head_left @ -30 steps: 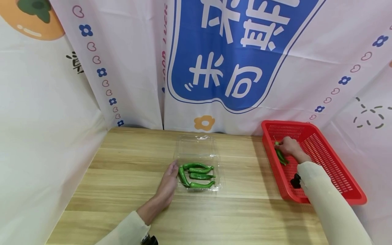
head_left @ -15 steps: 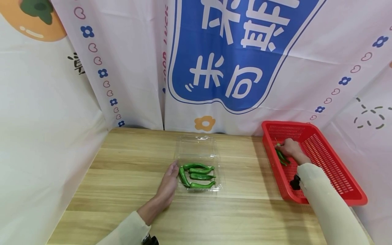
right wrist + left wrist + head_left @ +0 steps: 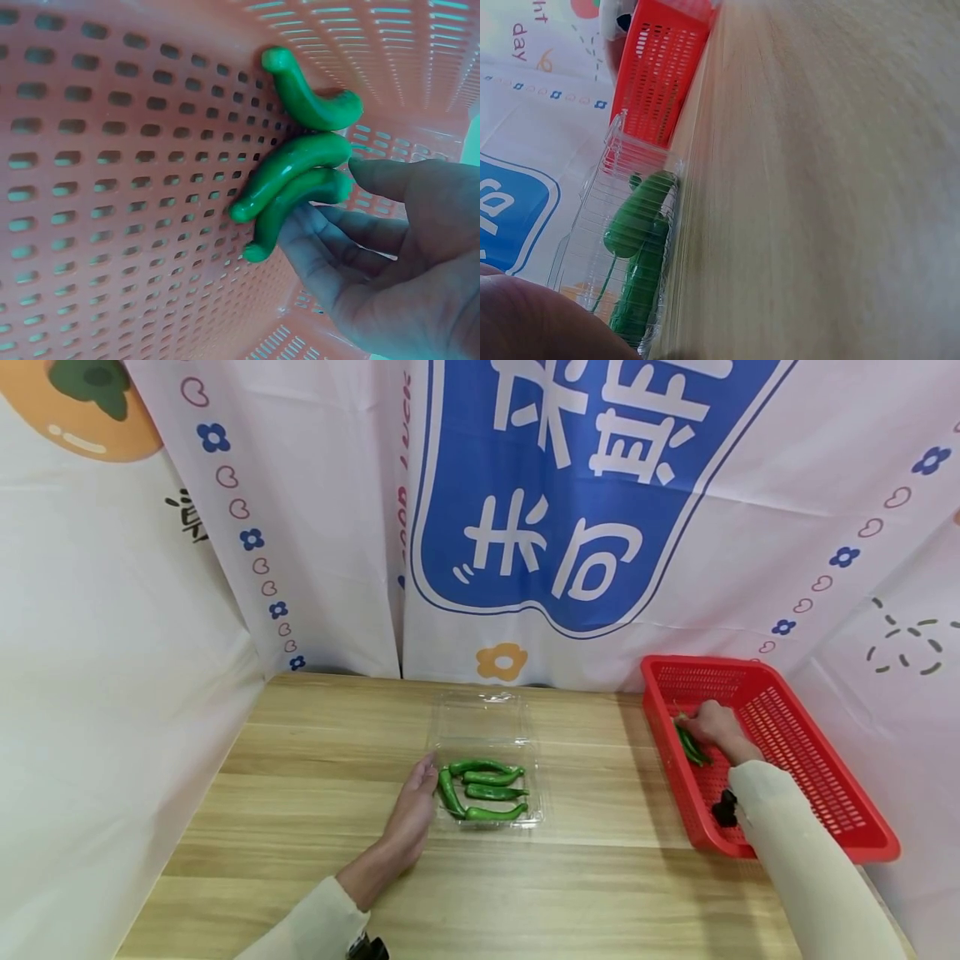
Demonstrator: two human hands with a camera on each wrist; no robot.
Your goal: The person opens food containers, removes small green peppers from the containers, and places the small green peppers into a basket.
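Observation:
My left hand (image 3: 408, 814) rests with extended fingers against the left side of a clear plastic clamshell box (image 3: 480, 718), its lid folded back. Inside the box lie several green chili peppers (image 3: 491, 792). In the left wrist view, part of a finger or thumb (image 3: 540, 322) shows beside the box wall. My right hand (image 3: 714, 725) reaches into a red basket (image 3: 681, 789). In the right wrist view, its thumb and fingers pinch two curved chili peppers (image 3: 296, 172) lying side by side, and a third chili pepper (image 3: 311, 94) lies just above them.
The red basket has perforated walls and stands at the right on a wooden table (image 3: 592, 877). A printed white cloth (image 3: 337, 527) hangs behind the table, with more cloth at both sides. Table surface lies between box and basket.
In the basket, the chili peppers at my right fingertips have shifted slightly and lie closer together. My left hand and the box have stayed in place.

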